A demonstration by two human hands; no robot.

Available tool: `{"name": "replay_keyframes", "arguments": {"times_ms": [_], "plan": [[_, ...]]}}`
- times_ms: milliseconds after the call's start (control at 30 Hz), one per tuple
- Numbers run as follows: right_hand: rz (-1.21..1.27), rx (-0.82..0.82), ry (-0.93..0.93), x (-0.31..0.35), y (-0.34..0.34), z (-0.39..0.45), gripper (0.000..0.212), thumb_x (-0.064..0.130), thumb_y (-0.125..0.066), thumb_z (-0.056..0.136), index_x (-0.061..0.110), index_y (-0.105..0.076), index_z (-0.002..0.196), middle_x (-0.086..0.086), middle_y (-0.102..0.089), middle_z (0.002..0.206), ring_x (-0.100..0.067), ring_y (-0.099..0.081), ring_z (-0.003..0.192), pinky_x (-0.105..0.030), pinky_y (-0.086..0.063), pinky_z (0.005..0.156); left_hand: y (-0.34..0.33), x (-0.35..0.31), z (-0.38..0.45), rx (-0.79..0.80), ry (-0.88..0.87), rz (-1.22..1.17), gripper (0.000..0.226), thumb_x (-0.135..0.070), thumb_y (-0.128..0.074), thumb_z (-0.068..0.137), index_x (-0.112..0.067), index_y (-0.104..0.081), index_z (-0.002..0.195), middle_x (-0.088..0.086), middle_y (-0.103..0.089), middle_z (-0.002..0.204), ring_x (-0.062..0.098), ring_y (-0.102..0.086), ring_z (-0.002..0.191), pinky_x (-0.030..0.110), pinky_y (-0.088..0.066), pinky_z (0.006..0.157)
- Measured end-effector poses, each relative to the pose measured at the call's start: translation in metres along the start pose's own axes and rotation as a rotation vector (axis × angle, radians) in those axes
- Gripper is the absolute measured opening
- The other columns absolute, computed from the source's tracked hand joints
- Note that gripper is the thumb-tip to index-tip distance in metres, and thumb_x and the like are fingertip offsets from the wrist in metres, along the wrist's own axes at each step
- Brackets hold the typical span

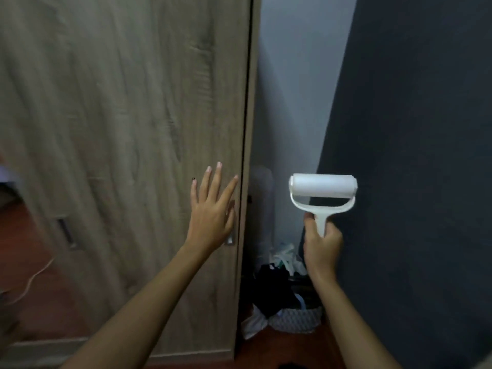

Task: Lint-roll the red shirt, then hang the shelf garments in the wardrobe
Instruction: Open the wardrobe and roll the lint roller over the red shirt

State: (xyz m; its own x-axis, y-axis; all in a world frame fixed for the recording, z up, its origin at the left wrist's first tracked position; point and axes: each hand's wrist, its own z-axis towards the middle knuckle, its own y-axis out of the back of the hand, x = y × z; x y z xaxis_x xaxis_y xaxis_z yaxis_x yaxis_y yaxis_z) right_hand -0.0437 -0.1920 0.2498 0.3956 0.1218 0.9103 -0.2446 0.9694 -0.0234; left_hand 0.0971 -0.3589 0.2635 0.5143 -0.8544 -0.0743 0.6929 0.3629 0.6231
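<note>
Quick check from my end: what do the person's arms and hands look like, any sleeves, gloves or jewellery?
Both forearms are bare to the bottom edge of the picture: no sleeves, gloves, watch or bracelets. The left hand has longish, pale nails and no rings visible. The right hand shows no rings either; its nails are hidden.

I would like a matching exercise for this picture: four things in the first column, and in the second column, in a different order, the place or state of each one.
Column 1
1. left hand
2. right hand
3. lint roller
4. pile of clothes

Column 2
A. on the floor, in the gap between wardrobe and dark wall
B. open, fingers spread, at the right edge of the wardrobe door
C. held upright, white roll at the top
D. closed around a white handle

Pairs: 1-B, 2-D, 3-C, 4-A
</note>
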Motion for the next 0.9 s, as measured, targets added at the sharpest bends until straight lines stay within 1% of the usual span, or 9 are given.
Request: {"name": "replay_keyframes", "arguments": {"times_ms": [133,267,367,467,533,633,700,767,900], "plan": [[0.011,0.052,0.029,-0.007,-0.043,0.015,0.044,0.006,-0.063,0.088,0.018,-0.044,0.05,0.005,-0.042,0.046,-0.002,-0.04,0.04,-0.025,-0.031,0.046,-0.029,0.047,0.015,0.048,0.041,0.069,0.068,-0.013,-0.055,0.089,-0.017,-0.024,0.15,0.02,-0.007,0.158,0.036,-0.002,0.146,0.057,-0.013,0.116],[-0.004,0.065,0.022,-0.024,-0.087,0.038,0.044,0.005,-0.062,0.088,0.017,-0.043,0.049,0.004,-0.042,0.046,-0.003,-0.042,0.04,-0.026,-0.03,0.046,-0.076,0.079,0.039,0.096,-0.098,0.166,0.074,-0.017,-0.061,0.084,-0.015,-0.025,0.149,0.02,-0.012,0.157,0.039,-0.008,0.145,0.058,-0.017,0.114],[-0.01,0.082,0.012,-0.045,-0.118,0.049,0.046,0.003,-0.062,0.087,0.018,-0.042,0.049,0.004,-0.04,0.047,-0.005,-0.037,0.043,-0.028,-0.029,0.049,-0.116,0.105,0.05,0.174,-0.167,0.24,0.082,-0.021,-0.066,0.08,-0.016,-0.024,0.15,0.018,-0.013,0.157,0.038,-0.013,0.145,0.056,-0.017,0.113],[-0.018,0.078,-0.018,-0.064,-0.143,0.055,0.043,0.003,-0.063,0.086,0.018,-0.045,0.051,0.004,-0.043,0.048,-0.007,-0.038,0.046,-0.028,-0.031,0.051,-0.151,0.129,0.041,0.273,-0.239,0.266,0.089,-0.036,-0.067,0.08,-0.018,-0.018,0.151,0.016,-0.011,0.158,0.036,-0.012,0.145,0.059,-0.018,0.111],[-0.011,0.057,-0.031,-0.073,-0.157,0.057,0.042,0.002,-0.063,0.087,0.017,-0.046,0.051,0.004,-0.044,0.049,-0.005,-0.041,0.045,-0.028,-0.032,0.05,-0.173,0.141,0.034,0.282,-0.278,0.291,0.092,-0.053,-0.062,0.08,-0.021,-0.014,0.152,0.014,-0.006,0.158,0.035,-0.007,0.145,0.061,-0.015,0.111],[-0.003,0.036,-0.039,-0.085,-0.174,0.059,0.038,0.001,-0.063,0.086,0.015,-0.05,0.054,0.001,-0.049,0.052,-0.004,-0.048,0.048,-0.03,-0.036,0.051,-0.194,0.147,0.031,0.27,-0.244,0.288,0.1,-0.07,-0.055,0.075,-0.025,-0.01,0.152,0.01,0.009,0.16,0.033,0.0,0.146,0.06,-0.006,0.111],[-0.009,0.043,-0.03,-0.09,-0.183,0.059,0.034,0.007,-0.064,0.085,0.016,-0.051,0.055,0.001,-0.05,0.053,-0.004,-0.049,0.05,-0.03,-0.038,0.051,-0.204,0.147,0.03,0.249,-0.219,0.278,0.104,-0.074,-0.053,0.072,-0.027,-0.005,0.152,0.007,0.015,0.159,0.031,0.01,0.146,0.058,-0.003,0.111],[-0.005,0.056,-0.024,-0.092,-0.192,0.061,0.027,0.018,-0.059,0.078,0.016,-0.049,0.054,0.001,-0.05,0.051,-0.006,-0.049,0.049,-0.029,-0.038,0.049,-0.213,0.152,0.029,0.204,-0.221,0.283,0.104,-0.076,-0.051,0.072,-0.028,-0.002,0.151,0.005,0.016,0.159,0.028,0.014,0.146,0.056,-0.003,0.111],[0.055,0.125,-0.002,-0.092,-0.209,0.064,0.028,0.03,-0.057,0.073,0.015,-0.047,0.052,0.003,-0.048,0.049,-0.007,-0.048,0.047,-0.024,-0.038,0.048,-0.216,0.162,0.026,0.158,-0.261,0.303,0.102,-0.079,-0.046,0.073,-0.03,-0.004,0.151,0.003,0.012,0.16,0.025,0.005,0.147,0.053,-0.014,0.11]]}}
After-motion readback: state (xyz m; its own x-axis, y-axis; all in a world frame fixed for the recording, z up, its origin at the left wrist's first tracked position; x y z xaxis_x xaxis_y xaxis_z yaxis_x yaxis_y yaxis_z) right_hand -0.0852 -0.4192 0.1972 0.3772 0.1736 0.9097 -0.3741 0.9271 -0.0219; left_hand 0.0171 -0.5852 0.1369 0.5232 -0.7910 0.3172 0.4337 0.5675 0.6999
